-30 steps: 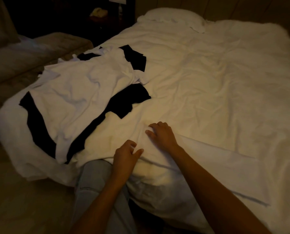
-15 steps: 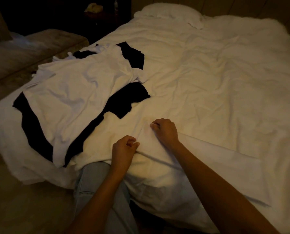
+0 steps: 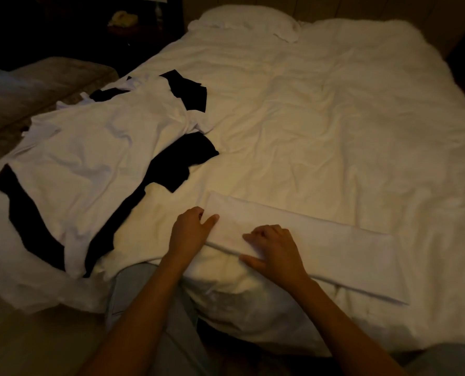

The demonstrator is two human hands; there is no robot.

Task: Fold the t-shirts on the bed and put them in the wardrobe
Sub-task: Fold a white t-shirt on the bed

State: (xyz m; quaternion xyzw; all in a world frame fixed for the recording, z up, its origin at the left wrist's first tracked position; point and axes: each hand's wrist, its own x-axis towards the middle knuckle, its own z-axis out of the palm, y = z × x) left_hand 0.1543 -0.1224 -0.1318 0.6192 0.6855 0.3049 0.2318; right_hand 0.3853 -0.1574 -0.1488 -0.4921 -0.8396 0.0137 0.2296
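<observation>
A white t-shirt (image 3: 334, 248), folded into a long narrow strip, lies across the near edge of the bed (image 3: 321, 126). My left hand (image 3: 190, 232) rests at the strip's left end, fingers loosely spread on the cloth. My right hand (image 3: 272, 248) lies flat on the strip, thumb along its near fold. At the bed's left side lies a loose pile of unfolded shirts: a white t-shirt (image 3: 90, 158) on top, with a black t-shirt (image 3: 182, 164) showing from under it.
A pillow (image 3: 242, 20) sits at the head of the bed. A grey sofa or bench (image 3: 36, 85) stands left of the bed, with a dark nightstand (image 3: 133, 25) behind it. My knee in light trousers (image 3: 142, 289) touches the bed's front edge.
The left end of the white strip has been laid out flat, and both hands have opened onto it; my right hand has slid towards the near fold. The camera has tilted.
</observation>
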